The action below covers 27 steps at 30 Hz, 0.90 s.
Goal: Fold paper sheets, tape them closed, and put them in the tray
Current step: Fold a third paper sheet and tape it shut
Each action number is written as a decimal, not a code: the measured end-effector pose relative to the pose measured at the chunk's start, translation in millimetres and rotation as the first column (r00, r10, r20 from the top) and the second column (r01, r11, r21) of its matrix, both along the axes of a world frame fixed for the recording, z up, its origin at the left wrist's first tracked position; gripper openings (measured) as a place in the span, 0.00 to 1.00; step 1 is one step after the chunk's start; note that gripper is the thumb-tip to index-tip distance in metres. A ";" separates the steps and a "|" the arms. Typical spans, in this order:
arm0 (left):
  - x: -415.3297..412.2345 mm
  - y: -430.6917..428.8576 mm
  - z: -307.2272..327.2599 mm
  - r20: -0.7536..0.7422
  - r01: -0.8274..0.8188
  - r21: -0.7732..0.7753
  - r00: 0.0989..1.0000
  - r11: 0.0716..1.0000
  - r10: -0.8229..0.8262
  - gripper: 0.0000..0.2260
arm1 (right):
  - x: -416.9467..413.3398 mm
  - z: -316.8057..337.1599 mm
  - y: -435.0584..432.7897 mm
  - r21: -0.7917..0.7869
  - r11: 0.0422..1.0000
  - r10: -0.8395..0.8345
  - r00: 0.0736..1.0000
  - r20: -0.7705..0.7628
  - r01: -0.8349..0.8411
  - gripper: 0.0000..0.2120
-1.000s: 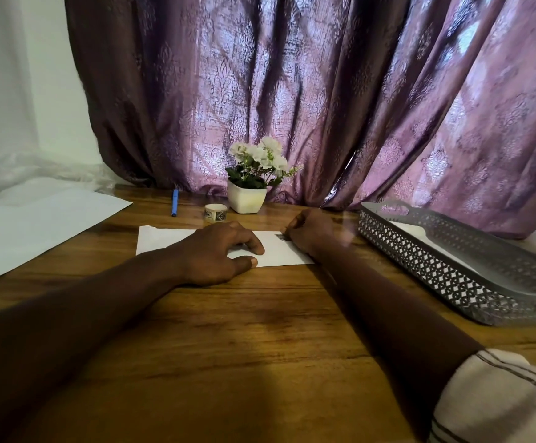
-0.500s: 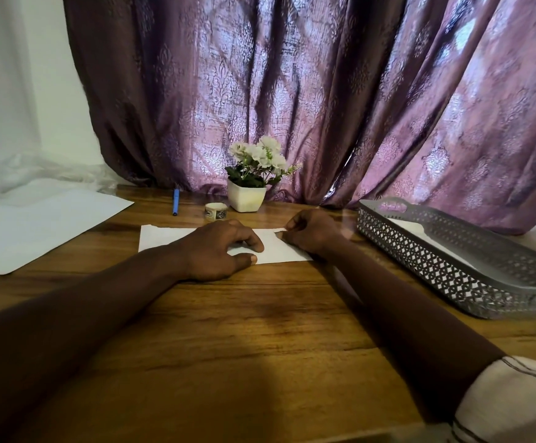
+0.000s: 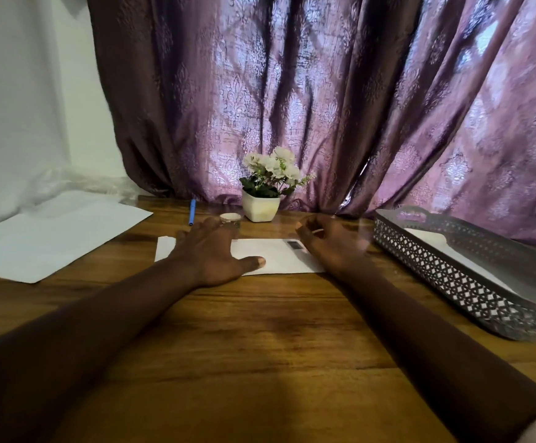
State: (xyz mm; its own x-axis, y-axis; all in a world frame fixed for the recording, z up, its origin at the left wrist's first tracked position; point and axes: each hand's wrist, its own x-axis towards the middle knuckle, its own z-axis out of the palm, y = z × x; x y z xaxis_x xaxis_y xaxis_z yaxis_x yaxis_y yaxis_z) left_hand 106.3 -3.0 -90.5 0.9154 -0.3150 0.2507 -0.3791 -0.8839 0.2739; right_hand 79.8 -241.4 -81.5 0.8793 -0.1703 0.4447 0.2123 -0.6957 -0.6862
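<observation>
- The folded paper (image 3: 269, 255) lies flat on the wooden table (image 3: 260, 330), under and between the two hands.
- The left hand (image 3: 210, 254) is flat and open on the paper's left part, and its thumb points right across the sheet.
- Its fingertips reach out to the tape roll (image 3: 230, 218), which sits just past the paper.
- The right hand (image 3: 330, 243) hovers over the paper's right end, loosely curled, fingers open, holding nothing.
- A small dark piece of tape (image 3: 293, 244) sits on the paper right beside the right hand.
- The gray tray (image 3: 452, 273) is farther right of that hand, with a white sheet inside.
- No words can be read anywhere.
</observation>
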 end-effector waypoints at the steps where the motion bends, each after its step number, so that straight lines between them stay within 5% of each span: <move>1: 1.8 0.2 0.9 -0.007 0.011 -0.028 1.000 1.000 -0.011 0.39 | -2.7 1.3 1.8 -0.033 0.999 0.017 1.000 -0.008 -0.017 0.12; 6: -1.9 5.3 4.6 -0.026 0.054 -0.065 0.998 0.996 -0.056 0.44 | 0.5 1.4 10.8 -0.344 0.938 0.060 0.998 0.028 -0.046 0.26; 11: -7.8 11.7 2.0 0.051 0.203 -0.088 0.979 0.975 -0.199 0.45 | -9.9 -3.9 23.1 -0.475 0.863 0.083 0.976 -0.202 -0.172 0.44; 15: -17.6 12.9 3.1 0.220 0.274 -0.039 0.940 0.961 -0.259 0.40 | -20.2 -0.1 23.5 -0.493 0.863 0.052 0.991 -0.127 -0.109 0.36; 18: -27.4 10.2 8.0 0.430 0.285 0.141 0.845 0.948 -0.318 0.36 | -39.0 2.5 17.2 -0.411 0.911 0.037 0.999 0.011 -0.029 0.18; 21: -43.7 -8.9 9.0 0.548 0.381 0.172 0.730 0.909 -0.409 0.34 | -70.2 11.4 1.4 -0.368 0.926 -0.015 0.983 0.182 0.082 0.13; 27: -76.4 -68.0 6.0 0.559 0.573 0.262 0.565 0.776 -0.606 0.34 | -148.5 45.7 -65.6 -0.242 0.818 -0.367 0.797 0.480 0.523 0.10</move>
State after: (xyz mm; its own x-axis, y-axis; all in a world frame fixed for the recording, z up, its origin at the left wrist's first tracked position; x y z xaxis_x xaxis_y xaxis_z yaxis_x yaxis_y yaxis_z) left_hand 29.9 -71.0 -84.6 0.1880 -0.7563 0.6267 -0.8835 -0.4090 -0.2285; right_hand -68.6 -307.1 -35.8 0.4767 -0.2646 0.8383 0.0139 -0.9512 -0.3082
